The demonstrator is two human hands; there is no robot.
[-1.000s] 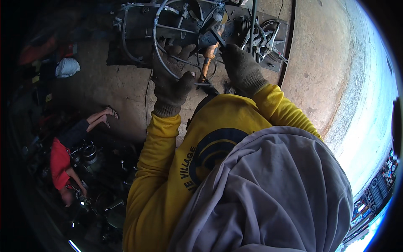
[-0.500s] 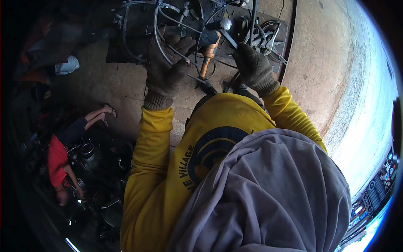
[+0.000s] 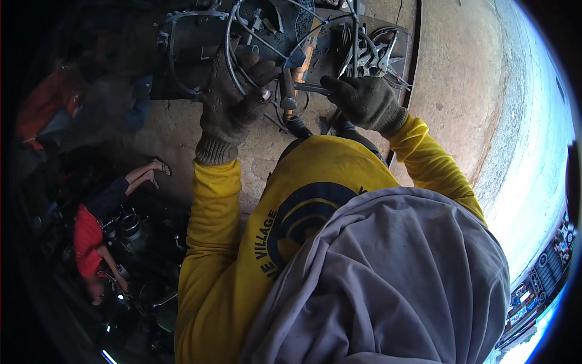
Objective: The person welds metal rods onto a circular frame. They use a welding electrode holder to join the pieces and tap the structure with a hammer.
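Hammer (image 3: 288,91) is gripped by right hand (image 3: 367,103), fingers closed; hoop (image 3: 228,47) at left is cradled, seemingly for steadiness, by half-open left hand (image 3: 229,100)

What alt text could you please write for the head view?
A gloved right hand grips a hammer; the gloved left hand seems to hold a frame of curved metal rods. Locking pliers lie beyond the right hand.

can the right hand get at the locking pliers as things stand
Probably not to grasp: the right hand has its grip around the hammer, though the locking pliers lie just beyond it with nothing obvious between.
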